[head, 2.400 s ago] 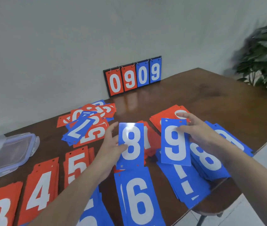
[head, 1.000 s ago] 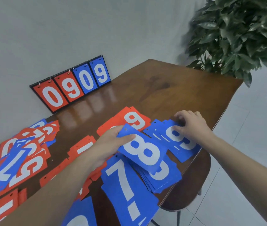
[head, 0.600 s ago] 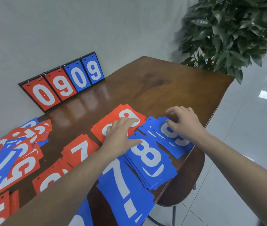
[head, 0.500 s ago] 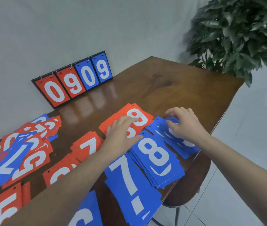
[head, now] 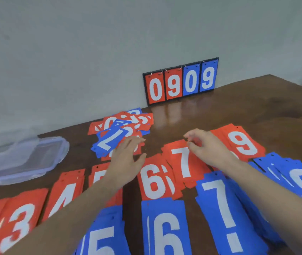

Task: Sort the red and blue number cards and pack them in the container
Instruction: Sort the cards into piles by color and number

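We see both hands over the brown table point(head: 247, 107) with nothing in them. The left hand point(head: 126, 159) reaches with straight fingers toward the unsorted pile point(head: 120, 131) of mixed red and blue cards. The right hand point(head: 209, 146) hovers above the red 7 stack point(head: 183, 162), fingers loosely bent; motion blur makes contact hard to judge. Sorted red stacks and blue stacks lie in rows nearer us. The clear container point(head: 23, 159) sits at the far left.
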The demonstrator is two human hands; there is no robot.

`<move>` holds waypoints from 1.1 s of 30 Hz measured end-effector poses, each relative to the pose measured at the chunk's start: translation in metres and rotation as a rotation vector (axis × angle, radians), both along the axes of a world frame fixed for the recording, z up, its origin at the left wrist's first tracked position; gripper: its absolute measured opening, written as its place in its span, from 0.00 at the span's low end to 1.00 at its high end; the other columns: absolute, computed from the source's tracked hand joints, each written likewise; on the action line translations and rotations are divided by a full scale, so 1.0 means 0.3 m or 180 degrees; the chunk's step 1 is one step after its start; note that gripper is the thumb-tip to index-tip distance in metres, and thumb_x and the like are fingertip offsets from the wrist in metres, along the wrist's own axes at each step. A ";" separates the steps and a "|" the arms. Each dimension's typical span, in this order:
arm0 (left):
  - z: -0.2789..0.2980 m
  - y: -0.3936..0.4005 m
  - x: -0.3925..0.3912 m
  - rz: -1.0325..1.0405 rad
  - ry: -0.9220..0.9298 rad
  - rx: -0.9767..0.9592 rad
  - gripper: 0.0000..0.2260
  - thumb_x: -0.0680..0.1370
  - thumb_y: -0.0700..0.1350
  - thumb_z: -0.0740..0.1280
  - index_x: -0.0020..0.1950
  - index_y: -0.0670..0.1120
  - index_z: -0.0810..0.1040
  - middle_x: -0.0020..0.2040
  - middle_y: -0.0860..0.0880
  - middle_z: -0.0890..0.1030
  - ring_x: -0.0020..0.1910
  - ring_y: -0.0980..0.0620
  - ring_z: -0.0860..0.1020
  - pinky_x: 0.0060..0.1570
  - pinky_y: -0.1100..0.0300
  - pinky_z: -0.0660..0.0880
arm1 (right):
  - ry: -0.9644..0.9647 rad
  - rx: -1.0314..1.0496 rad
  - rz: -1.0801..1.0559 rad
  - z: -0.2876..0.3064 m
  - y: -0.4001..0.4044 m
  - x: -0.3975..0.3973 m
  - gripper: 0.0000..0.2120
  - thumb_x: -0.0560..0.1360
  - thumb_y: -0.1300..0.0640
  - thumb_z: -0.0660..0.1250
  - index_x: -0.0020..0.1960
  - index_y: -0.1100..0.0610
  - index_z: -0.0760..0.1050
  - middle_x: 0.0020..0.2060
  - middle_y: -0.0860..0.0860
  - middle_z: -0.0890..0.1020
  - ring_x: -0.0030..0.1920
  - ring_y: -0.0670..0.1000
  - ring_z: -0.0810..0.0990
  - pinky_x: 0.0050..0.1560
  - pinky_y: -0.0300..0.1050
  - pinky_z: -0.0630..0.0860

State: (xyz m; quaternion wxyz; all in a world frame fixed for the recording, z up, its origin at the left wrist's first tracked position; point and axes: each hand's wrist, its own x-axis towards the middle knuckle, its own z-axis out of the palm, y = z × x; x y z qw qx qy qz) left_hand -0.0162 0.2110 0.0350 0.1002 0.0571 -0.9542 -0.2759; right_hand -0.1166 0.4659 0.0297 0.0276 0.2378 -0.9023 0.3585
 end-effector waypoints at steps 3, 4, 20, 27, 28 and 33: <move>-0.012 -0.119 0.045 0.0324 -0.0075 0.0104 0.18 0.80 0.47 0.68 0.70 0.55 0.72 0.72 0.54 0.71 0.72 0.52 0.68 0.72 0.46 0.67 | -0.0063 0.0036 0.0252 -0.009 -0.123 -0.020 0.11 0.76 0.60 0.70 0.57 0.49 0.80 0.47 0.46 0.81 0.50 0.50 0.77 0.56 0.44 0.72; -0.016 -0.154 0.055 0.0382 -0.0082 0.0088 0.18 0.80 0.46 0.68 0.70 0.54 0.72 0.71 0.54 0.71 0.71 0.53 0.69 0.71 0.48 0.68 | -0.0079 0.0029 0.0311 -0.015 -0.157 -0.029 0.11 0.76 0.60 0.70 0.56 0.49 0.80 0.47 0.46 0.81 0.50 0.50 0.77 0.58 0.46 0.73; -0.084 -0.425 -0.125 0.0238 -0.0589 -0.0215 0.24 0.81 0.53 0.66 0.76 0.58 0.66 0.79 0.56 0.63 0.78 0.54 0.60 0.74 0.56 0.59 | -0.0388 0.0511 0.0950 -0.011 -0.552 -0.233 0.16 0.83 0.52 0.60 0.70 0.45 0.71 0.67 0.43 0.77 0.67 0.46 0.75 0.60 0.41 0.77; -0.131 -0.520 -0.147 -0.0108 -0.0856 -0.0882 0.27 0.81 0.64 0.54 0.79 0.61 0.58 0.81 0.59 0.55 0.80 0.58 0.51 0.74 0.62 0.44 | -0.0422 0.0874 0.1442 -0.026 -0.735 -0.343 0.23 0.85 0.50 0.54 0.79 0.42 0.55 0.71 0.45 0.73 0.61 0.48 0.78 0.51 0.40 0.81; -0.130 -0.529 -0.144 -0.0100 -0.0889 -0.0921 0.29 0.80 0.67 0.51 0.79 0.61 0.57 0.81 0.59 0.55 0.80 0.58 0.51 0.73 0.62 0.43 | -0.0412 0.0988 0.1495 -0.031 -0.752 -0.356 0.24 0.85 0.49 0.54 0.79 0.42 0.53 0.71 0.45 0.73 0.61 0.48 0.78 0.52 0.40 0.80; -0.115 -0.559 -0.124 0.0055 -0.1032 -0.0988 0.30 0.78 0.69 0.50 0.79 0.63 0.58 0.80 0.60 0.57 0.80 0.57 0.53 0.77 0.55 0.47 | 0.0304 0.1880 0.1493 -0.051 -0.781 -0.409 0.24 0.84 0.40 0.46 0.80 0.41 0.55 0.75 0.46 0.70 0.75 0.51 0.67 0.79 0.54 0.54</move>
